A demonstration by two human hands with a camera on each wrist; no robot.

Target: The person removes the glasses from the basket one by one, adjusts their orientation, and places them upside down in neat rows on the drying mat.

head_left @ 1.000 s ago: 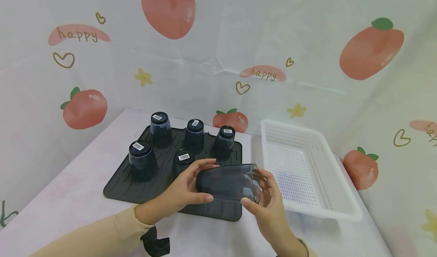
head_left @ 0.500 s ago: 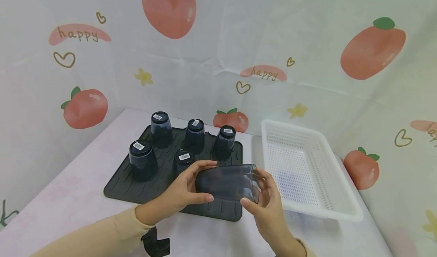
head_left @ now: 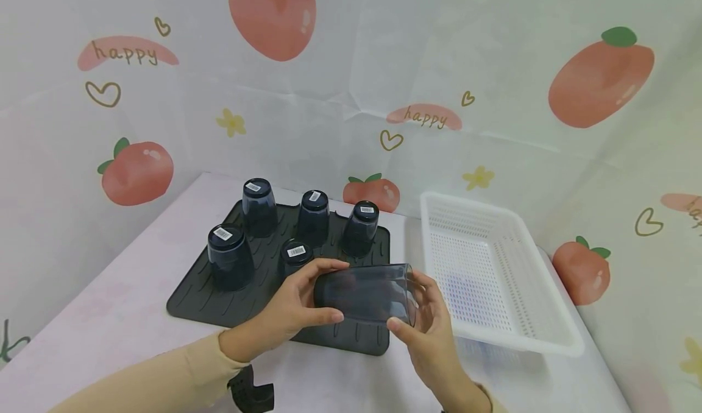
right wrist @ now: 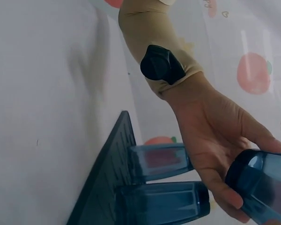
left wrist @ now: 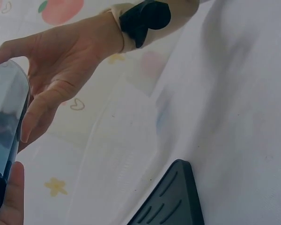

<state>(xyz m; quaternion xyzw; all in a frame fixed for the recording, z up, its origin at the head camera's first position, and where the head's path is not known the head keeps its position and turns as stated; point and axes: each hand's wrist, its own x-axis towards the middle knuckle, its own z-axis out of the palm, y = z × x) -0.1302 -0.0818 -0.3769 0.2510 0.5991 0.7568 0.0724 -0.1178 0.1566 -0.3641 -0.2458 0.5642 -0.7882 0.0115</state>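
Note:
A smoky blue-grey drinking glass lies sideways in the air between both hands, in front of the mat in the head view. My left hand grips its dark base end, thumb below and fingers over the top. At the open rim, my right hand holds the other end with thumb and fingers. The right wrist view shows the left hand cupped around the glass base. From the left wrist, the right hand appears at the rim of the glass.
Several matching glasses stand upside down with barcode stickers on a black ridged drying mat. A white perforated basket stands to the right on the white table. A printed cloth hangs behind.
Both hands keep hold of the glass in nearly the same pose. Only a very slight shift of the view shows.

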